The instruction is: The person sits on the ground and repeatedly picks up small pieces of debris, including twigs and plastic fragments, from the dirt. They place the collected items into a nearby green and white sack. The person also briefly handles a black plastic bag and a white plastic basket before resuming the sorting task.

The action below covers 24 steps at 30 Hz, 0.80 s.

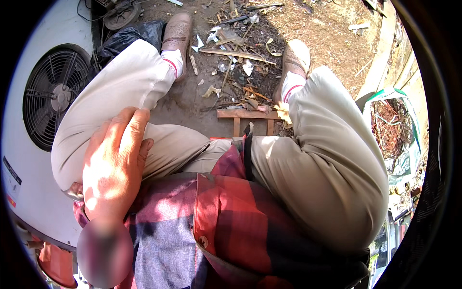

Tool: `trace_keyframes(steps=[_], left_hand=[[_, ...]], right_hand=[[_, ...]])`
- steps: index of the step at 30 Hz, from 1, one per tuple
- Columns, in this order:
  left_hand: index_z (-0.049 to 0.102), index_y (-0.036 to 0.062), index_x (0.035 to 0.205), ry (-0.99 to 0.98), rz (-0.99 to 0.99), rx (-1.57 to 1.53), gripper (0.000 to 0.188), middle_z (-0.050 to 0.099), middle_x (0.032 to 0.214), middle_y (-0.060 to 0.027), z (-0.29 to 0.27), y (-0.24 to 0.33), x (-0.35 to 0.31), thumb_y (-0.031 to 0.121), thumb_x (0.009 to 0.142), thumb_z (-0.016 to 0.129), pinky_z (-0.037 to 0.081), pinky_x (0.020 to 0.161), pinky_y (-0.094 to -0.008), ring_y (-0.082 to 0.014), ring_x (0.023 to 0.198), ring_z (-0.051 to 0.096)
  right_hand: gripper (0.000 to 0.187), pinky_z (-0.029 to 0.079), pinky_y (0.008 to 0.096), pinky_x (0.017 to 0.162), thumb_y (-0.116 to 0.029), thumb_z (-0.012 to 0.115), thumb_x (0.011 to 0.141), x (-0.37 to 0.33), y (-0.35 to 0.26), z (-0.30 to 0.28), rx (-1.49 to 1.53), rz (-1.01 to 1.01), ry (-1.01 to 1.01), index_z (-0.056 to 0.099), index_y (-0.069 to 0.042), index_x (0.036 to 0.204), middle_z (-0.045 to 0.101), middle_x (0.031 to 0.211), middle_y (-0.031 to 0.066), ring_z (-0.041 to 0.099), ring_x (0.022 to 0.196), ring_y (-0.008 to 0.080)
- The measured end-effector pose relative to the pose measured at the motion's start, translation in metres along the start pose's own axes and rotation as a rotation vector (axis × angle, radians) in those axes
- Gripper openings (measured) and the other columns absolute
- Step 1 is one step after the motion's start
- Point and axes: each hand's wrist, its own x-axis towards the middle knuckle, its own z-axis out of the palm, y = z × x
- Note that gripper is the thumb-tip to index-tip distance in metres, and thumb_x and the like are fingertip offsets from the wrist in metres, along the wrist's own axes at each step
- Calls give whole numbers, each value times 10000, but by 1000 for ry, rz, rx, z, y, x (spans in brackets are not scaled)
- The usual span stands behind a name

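My left hand (114, 164) lies palm down on my left thigh, over the beige trousers (108, 82). Its fingers are stretched out and rather close together, the thumb is on the inner side, and nothing shows in it. A blurred round patch covers the wrist. My right hand is out of the picture. Close to my left knee stands a white outdoor air-conditioner unit (48, 192) with a round black fan grille (57, 98).
Wood scraps, paper and plastic bits (236, 55) litter the dirt between my brown shoes (177, 36). A small wooden frame (248, 114) sits nearer. Right, an open bag (409, 164) holds tangled coppery wire (390, 126). A black plastic bag (130, 41) lies at far left.
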Motion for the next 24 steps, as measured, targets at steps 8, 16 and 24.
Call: trace_keyframes(steps=[8, 16, 24], left_hand=[[545, 64, 1189, 149, 86, 97, 391, 596, 1134, -143, 8, -6, -15, 74, 809, 637, 470, 871, -416, -345, 1036, 568], [559, 57, 1123, 231, 181, 162, 293, 620, 1033, -128, 22, -21, -22, 139, 845, 608, 489, 824, -399, -322, 964, 598], [608, 35, 1008, 268, 261, 343, 229, 625, 925, -128, 36, -4, -17, 76, 784, 593, 521, 731, -381, -304, 835, 635]], right_hand=[[284, 533, 337, 741, -124, 564, 898, -14, -29, 11, 17, -53, -12, 607, -44, 1167, 658, 1066, 138, 665, 903, 228], [283, 532, 338, 735, -128, 565, 898, -123, -5, -12, 193, 151, 69, 607, -44, 1165, 656, 1069, 136, 664, 899, 226], [283, 532, 338, 729, -132, 565, 898, -254, 63, -11, 309, 564, 140, 607, -44, 1163, 654, 1071, 133, 663, 895, 224]])
